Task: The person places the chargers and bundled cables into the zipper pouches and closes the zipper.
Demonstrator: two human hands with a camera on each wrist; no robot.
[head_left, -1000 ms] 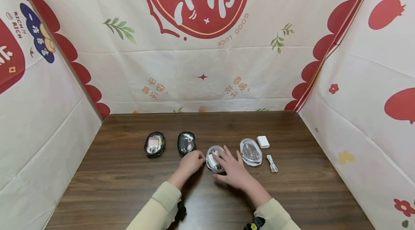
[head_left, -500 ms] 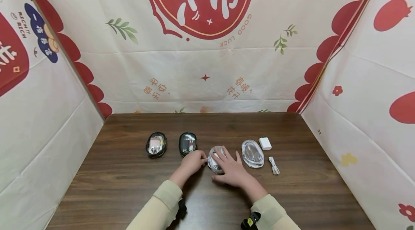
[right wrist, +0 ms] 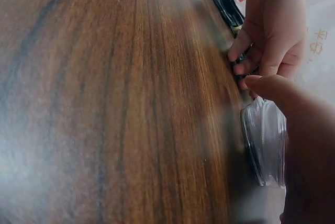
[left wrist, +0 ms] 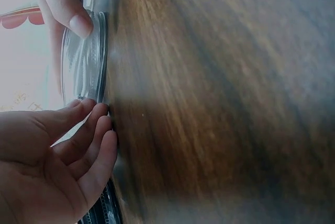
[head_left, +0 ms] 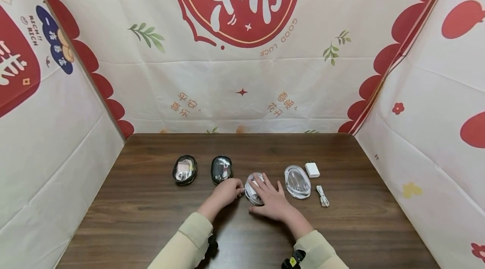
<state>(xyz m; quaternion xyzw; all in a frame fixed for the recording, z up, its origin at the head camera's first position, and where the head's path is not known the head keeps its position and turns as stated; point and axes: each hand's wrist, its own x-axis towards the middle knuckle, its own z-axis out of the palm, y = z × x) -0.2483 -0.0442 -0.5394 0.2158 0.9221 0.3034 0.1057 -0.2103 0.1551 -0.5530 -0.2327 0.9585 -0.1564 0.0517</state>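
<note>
On the left of the worktop (head_left: pixel 151 218) lies a black-rimmed case (head_left: pixel 185 170), then a dark case (head_left: pixel 222 168); just beside it the left hand (head_left: pixel 226 192) pinches the edge of a clear case (head_left: pixel 252 193), on which the right hand (head_left: pixel 272 199) rests with spread fingers. Further right lie a second clear case (head_left: pixel 297 182), a white charger (head_left: pixel 312 170) and a bundled white cable (head_left: pixel 323 196).

You have two hands (head_left: pixel 227 191) (head_left: pixel 274 201), two black cases (head_left: pixel 185 171) (head_left: pixel 221 170), two clear cases (head_left: pixel 248 190) (head_left: pixel 297 182), one loose charger (head_left: pixel 312 170) and one loose cable (head_left: pixel 322 196), counted across your one table (head_left: pixel 151 227).
</note>
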